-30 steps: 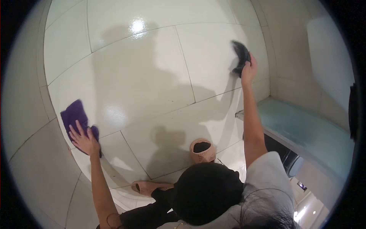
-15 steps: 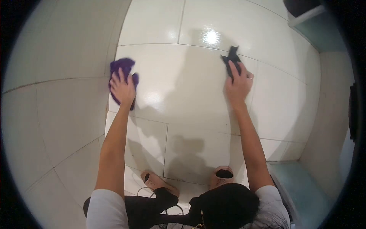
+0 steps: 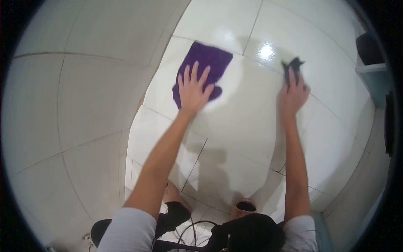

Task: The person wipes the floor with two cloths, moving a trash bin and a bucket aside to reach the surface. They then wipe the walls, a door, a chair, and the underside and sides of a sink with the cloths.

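While both arms stretch up against the white tiled wall (image 3: 235, 138), the left hand (image 3: 193, 90) lies flat with its fingers spread, pressing a purple cloth (image 3: 205, 63) onto the glossy tile. That cloth is a soft, deep-violet rectangle, opened out rather than bunched, tilted so one corner points up and right; the palm covers its lower part and the upper half shows clear above the fingertips.

Further right, the right hand (image 3: 294, 94) presses a black cloth (image 3: 292, 67) to the same wall. Only a small crumpled tuft of it sticks out above the fingers — the rest is hidden under the hand, and whether the fingers curl around it or merely lie over it is hard to tell from here. A bright light reflection (image 3: 266, 51) sits on the tile between the two cloths, nearer the black one.

Grey grout lines cross the wall between and below the arms. At the far right edge a pale blue ledge (image 3: 375, 75) juts out, with a dark shape resting on top of it.

Low in the view, two pinkish slippers (image 3: 244, 206) show beside a dark cable (image 3: 189, 229).

Counted: two hands, two cloths — one purple, one black — and two slippers.
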A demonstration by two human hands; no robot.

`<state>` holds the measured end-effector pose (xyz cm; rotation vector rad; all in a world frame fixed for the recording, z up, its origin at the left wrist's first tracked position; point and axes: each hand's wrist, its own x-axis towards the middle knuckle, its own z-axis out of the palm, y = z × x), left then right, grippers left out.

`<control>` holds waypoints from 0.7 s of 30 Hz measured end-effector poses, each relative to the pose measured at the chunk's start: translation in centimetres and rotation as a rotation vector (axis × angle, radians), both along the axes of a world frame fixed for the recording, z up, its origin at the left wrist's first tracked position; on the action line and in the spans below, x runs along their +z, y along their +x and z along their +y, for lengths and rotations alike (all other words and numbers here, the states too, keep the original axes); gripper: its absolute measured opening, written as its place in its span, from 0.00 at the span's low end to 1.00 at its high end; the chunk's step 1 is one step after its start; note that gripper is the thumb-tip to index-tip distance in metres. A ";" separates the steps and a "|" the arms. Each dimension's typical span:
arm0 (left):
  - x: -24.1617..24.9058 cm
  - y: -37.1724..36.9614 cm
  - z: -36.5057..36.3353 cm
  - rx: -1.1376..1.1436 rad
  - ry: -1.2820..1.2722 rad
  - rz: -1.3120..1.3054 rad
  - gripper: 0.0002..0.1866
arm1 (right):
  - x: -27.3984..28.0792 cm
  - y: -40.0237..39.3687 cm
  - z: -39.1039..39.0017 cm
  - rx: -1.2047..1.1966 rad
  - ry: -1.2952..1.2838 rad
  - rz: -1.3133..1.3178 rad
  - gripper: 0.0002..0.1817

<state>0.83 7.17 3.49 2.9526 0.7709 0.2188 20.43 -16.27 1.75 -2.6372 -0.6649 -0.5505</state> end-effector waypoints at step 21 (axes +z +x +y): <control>-3.3 -30.2 -13.4 1.322 -0.107 0.136 0.36 | 0.2 -37.5 21.9 1.564 -0.112 0.179 0.14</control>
